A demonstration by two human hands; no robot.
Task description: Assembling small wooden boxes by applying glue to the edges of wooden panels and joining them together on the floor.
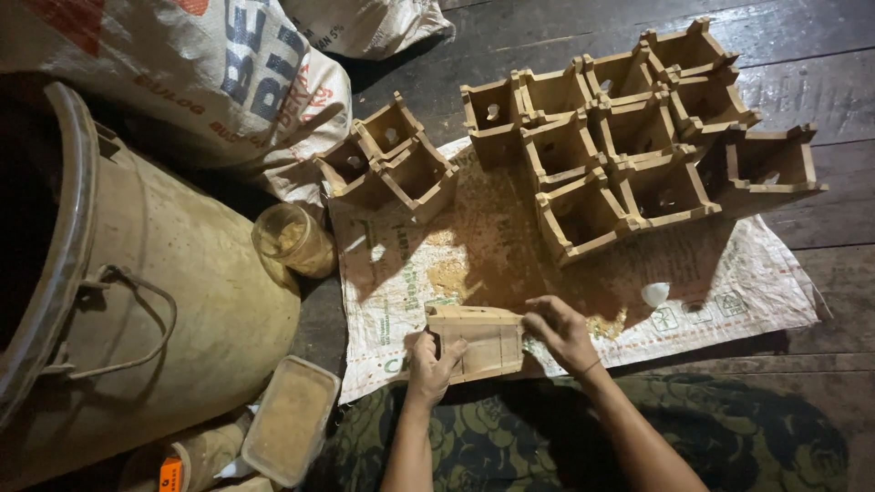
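Observation:
A small open wooden box (478, 339) lies on its side at the near edge of a printed woven sack (565, 273) spread on the floor. My left hand (431, 363) grips the box's left end from below. My right hand (558, 330) holds its right end, fingers curled over the edge. Yellowish sawdust-like powder (451, 273) is scattered on the sack just beyond the box.
Several identical wooden boxes (629, 137) stand in rows at the far side, a few more (392, 159) to the left. A large dusty drum (137, 282), a jar (293, 239), a lidded plastic tub (290, 417) and filled sacks (210, 73) crowd the left.

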